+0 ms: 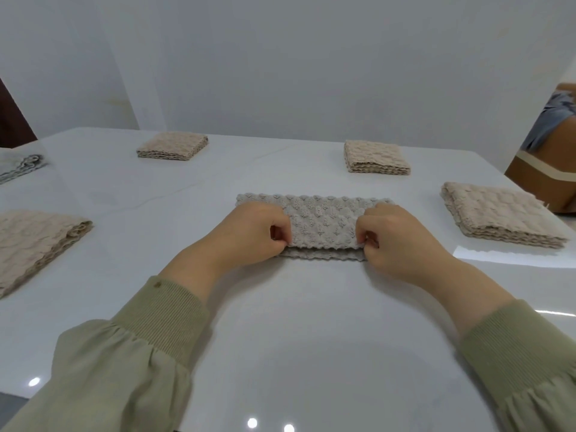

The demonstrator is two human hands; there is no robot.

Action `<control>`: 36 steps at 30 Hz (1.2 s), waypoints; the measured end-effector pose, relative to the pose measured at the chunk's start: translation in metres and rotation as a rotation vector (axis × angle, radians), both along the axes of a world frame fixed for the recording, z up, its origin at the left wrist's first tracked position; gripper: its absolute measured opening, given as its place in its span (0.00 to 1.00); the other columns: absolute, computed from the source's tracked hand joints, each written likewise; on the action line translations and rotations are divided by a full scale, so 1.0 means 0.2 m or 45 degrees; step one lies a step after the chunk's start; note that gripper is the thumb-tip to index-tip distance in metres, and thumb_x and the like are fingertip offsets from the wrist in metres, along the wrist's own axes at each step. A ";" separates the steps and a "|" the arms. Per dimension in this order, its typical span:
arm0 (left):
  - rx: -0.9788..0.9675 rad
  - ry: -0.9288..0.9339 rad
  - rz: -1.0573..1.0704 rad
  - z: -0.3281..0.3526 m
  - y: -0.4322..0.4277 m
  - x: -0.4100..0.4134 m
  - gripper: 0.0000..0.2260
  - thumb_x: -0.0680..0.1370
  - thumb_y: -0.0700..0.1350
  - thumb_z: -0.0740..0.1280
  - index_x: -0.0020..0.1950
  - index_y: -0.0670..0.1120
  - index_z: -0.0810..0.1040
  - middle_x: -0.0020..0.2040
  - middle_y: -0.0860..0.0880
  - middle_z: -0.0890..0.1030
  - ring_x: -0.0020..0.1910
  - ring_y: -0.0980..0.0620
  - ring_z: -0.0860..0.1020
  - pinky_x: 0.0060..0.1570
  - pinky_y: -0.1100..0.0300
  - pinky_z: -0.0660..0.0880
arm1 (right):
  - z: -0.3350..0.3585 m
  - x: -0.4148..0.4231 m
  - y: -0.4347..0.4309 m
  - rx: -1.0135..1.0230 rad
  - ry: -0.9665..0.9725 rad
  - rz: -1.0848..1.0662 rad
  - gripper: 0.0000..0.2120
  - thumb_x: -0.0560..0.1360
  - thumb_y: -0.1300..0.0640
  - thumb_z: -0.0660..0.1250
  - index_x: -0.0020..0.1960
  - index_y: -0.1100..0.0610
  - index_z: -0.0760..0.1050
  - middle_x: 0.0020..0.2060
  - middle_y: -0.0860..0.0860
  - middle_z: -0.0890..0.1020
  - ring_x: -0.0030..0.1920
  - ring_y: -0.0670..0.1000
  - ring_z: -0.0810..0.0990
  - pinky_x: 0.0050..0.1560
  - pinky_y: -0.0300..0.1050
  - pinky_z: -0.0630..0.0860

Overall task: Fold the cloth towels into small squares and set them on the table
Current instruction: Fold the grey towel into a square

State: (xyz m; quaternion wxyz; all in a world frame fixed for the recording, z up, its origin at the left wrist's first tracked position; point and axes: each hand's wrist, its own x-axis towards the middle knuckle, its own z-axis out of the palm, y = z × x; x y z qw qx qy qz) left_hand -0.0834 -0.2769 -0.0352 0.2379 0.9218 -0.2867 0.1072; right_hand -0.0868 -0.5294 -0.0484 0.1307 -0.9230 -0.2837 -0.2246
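Note:
A grey textured towel (pixel 322 221) lies as a long folded strip in the middle of the white table (pixel 280 322). My left hand (pixel 249 233) pinches the near edge of its top layer at the left. My right hand (pixel 396 241) pinches the same edge at the right. That top layer is lifted slightly off the lower layer, which shows beneath it. Both sleeves are olive green.
Folded beige towels sit at the back left (pixel 173 145), back right (pixel 375 157), right (pixel 501 218) and left edge (pixel 34 241). A grey cloth (pixel 20 165) lies far left. A brown box (pixel 542 179) and a person stand at the right.

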 end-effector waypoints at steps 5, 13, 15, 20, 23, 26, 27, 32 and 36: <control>0.044 0.071 0.028 0.01 -0.01 -0.01 0.07 0.69 0.37 0.70 0.38 0.49 0.83 0.39 0.55 0.80 0.39 0.59 0.76 0.46 0.59 0.74 | -0.01 -0.01 0.00 -0.008 0.084 -0.006 0.09 0.60 0.62 0.58 0.32 0.57 0.76 0.29 0.45 0.73 0.35 0.50 0.70 0.39 0.41 0.65; 0.034 0.078 0.010 0.02 -0.01 -0.02 0.07 0.69 0.37 0.70 0.37 0.50 0.82 0.38 0.55 0.80 0.38 0.59 0.76 0.45 0.58 0.74 | -0.01 -0.01 0.00 -0.009 0.069 -0.005 0.09 0.59 0.62 0.58 0.31 0.57 0.77 0.29 0.49 0.78 0.35 0.53 0.73 0.39 0.42 0.69; 0.042 0.084 0.009 0.02 -0.01 -0.02 0.07 0.68 0.37 0.70 0.37 0.50 0.82 0.37 0.56 0.79 0.38 0.59 0.76 0.45 0.59 0.74 | -0.01 -0.01 0.00 -0.001 0.090 -0.015 0.09 0.60 0.61 0.58 0.32 0.57 0.77 0.30 0.49 0.79 0.36 0.52 0.73 0.39 0.41 0.67; 0.073 0.118 -0.013 0.01 -0.02 -0.02 0.07 0.68 0.37 0.69 0.37 0.49 0.82 0.37 0.56 0.80 0.39 0.59 0.77 0.44 0.59 0.75 | 0.00 -0.02 0.00 -0.010 0.150 -0.037 0.09 0.60 0.62 0.58 0.32 0.57 0.76 0.31 0.49 0.80 0.37 0.52 0.73 0.40 0.41 0.66; 0.128 0.160 -0.005 0.00 -0.02 -0.01 0.07 0.69 0.38 0.69 0.37 0.50 0.82 0.36 0.58 0.78 0.40 0.59 0.76 0.46 0.60 0.74 | 0.00 -0.02 0.01 -0.041 0.238 -0.085 0.08 0.63 0.66 0.63 0.34 0.56 0.78 0.32 0.48 0.79 0.39 0.50 0.72 0.42 0.43 0.70; 0.157 0.194 0.021 0.00 -0.02 -0.01 0.04 0.72 0.43 0.68 0.37 0.48 0.81 0.37 0.56 0.78 0.40 0.58 0.75 0.45 0.61 0.72 | 0.01 -0.03 0.01 -0.060 0.353 -0.138 0.09 0.65 0.66 0.63 0.37 0.56 0.79 0.35 0.48 0.80 0.42 0.50 0.74 0.47 0.45 0.73; 0.154 0.182 0.038 -0.01 -0.02 -0.01 0.07 0.73 0.45 0.68 0.35 0.46 0.79 0.36 0.54 0.77 0.39 0.57 0.74 0.43 0.60 0.71 | 0.01 -0.03 0.01 -0.023 0.353 -0.136 0.08 0.66 0.65 0.63 0.37 0.56 0.79 0.35 0.48 0.80 0.42 0.50 0.74 0.46 0.45 0.73; 0.093 -0.144 0.114 -0.06 -0.10 0.00 0.10 0.78 0.48 0.62 0.43 0.45 0.80 0.42 0.51 0.77 0.45 0.53 0.72 0.47 0.56 0.68 | 0.03 -0.05 -0.04 0.500 0.187 -0.545 0.10 0.73 0.61 0.61 0.33 0.57 0.75 0.29 0.50 0.75 0.34 0.52 0.72 0.34 0.43 0.65; 0.124 -0.194 0.283 -0.09 -0.20 0.00 0.16 0.81 0.51 0.56 0.64 0.48 0.75 0.62 0.49 0.75 0.63 0.49 0.67 0.61 0.55 0.63 | 0.04 -0.03 -0.18 0.536 0.396 -0.901 0.19 0.75 0.56 0.60 0.27 0.60 0.67 0.24 0.54 0.71 0.28 0.55 0.69 0.28 0.42 0.61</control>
